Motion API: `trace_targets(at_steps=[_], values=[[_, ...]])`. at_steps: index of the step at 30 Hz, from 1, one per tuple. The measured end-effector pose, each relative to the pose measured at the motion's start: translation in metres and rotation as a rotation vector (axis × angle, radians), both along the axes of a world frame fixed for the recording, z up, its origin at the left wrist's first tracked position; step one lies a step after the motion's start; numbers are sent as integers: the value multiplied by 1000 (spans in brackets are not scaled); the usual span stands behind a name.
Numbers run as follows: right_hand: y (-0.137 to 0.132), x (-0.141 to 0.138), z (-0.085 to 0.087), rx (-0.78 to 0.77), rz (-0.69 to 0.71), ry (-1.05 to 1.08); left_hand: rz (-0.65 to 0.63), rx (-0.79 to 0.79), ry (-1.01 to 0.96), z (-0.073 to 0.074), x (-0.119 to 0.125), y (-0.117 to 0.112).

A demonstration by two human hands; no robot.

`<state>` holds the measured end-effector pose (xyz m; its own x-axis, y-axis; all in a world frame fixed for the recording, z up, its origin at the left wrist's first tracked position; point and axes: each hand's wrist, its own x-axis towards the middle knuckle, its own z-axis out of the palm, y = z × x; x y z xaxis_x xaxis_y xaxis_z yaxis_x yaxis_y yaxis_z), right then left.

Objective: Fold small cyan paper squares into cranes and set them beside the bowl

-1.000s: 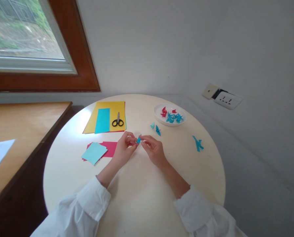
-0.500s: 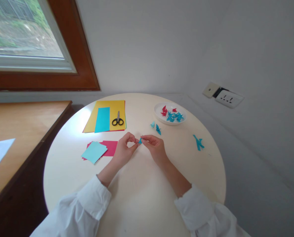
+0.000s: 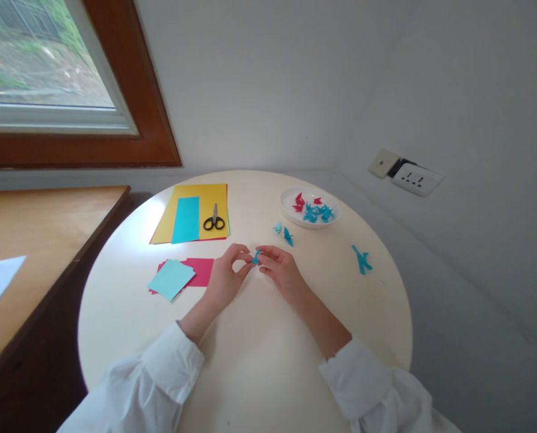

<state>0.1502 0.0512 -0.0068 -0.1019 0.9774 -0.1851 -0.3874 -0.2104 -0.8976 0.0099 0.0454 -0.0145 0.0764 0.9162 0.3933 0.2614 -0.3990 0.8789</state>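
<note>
Over the middle of the round cream table (image 3: 250,361), my left hand (image 3: 225,276) and my right hand (image 3: 282,272) meet fingertip to fingertip. Both pinch a tiny folded blue paper piece (image 3: 256,257) between them. Two small blue folded figures (image 3: 284,233) lie just beyond my right hand. A white dish (image 3: 293,215) further back holds several small red and blue folded figures.
Black scissors (image 3: 214,220) rest on yellow paper (image 3: 209,197) beside a blue sheet (image 3: 186,220). A pale blue square (image 3: 171,279) overlaps red paper (image 3: 201,270). Blue scraps (image 3: 361,260) lie at the right. A wooden desk (image 3: 33,240) stands left, wall sockets (image 3: 417,178) right.
My fingers have shifted slightly on the blue piece, turning it between the two hands. Nothing else on the table has moved.
</note>
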Motion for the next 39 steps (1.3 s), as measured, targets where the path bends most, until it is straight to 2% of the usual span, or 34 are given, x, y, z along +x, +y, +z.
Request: trace_targets(at_steps=[5,10,13,18,23,28,34,39], values=[[0,1,0,23,38,-25,-24,40,-22,1,0,0],[-2,3,4,-24,94,44,-27,149,167,4,-1,-2],[-3,4,5,-84,135,116,-32,193,212,6,-1,-4],[-4,5,4,-153,157,226,-31,179,215,8,-1,-5],[-5,4,6,-172,144,218,-37,135,152,4,-2,-3],[-4,0,3,-74,95,105,-41,2,-64,1,-1,1],[-3,-3,-3,50,76,-24,-11,-198,-227,8,0,2],[-3,-3,-6,298,-28,-209,22,-305,-299,15,0,1]])
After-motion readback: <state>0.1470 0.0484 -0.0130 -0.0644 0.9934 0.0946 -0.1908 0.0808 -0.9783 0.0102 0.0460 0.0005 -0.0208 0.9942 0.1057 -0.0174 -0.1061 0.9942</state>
